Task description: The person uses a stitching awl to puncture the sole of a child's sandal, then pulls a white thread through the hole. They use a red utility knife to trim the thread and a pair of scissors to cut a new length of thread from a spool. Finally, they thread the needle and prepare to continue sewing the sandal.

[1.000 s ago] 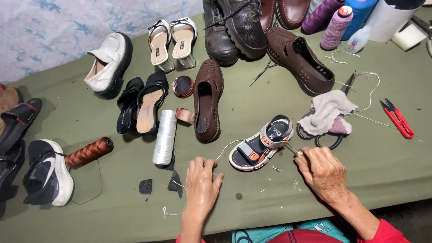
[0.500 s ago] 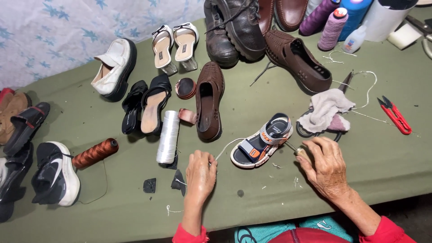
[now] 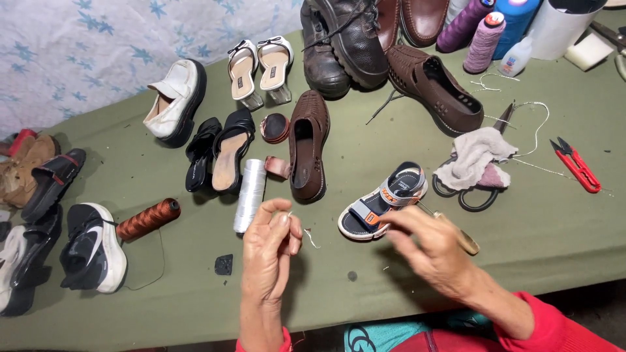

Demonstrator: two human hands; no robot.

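1. Your left hand (image 3: pixel 270 244) is raised above the tabletop (image 3: pixel 535 241), its grip closed to a pinch of thumb and forefinger on a fine thread end (image 3: pixel 290 214); a pale strand (image 3: pixel 312 238) hangs just below it. The end is short: ease the pinch and you will probably lose it against the green cloth

2. Your right hand (image 3: pixel 427 251) has its grip closed round a wooden-handled awl (image 3: pixel 460 236), whose metal shaft points at the small sandal (image 3: pixel 383 201). The tip is hidden behind your fingers, so I cannot tell whether it touches the sole

3. The sandal lies on its side near the front edge, between your two hands, held by neither. Push with the awl and it will likely skid or roll

4. If the awl slips it could travel towards your left fingers, which are near

5. The scissors (image 3: pixel 479 192) under the rag (image 3: pixel 473 156) and the white thread spool (image 3: pixel 250 194) lie near; loose thread may snag on them
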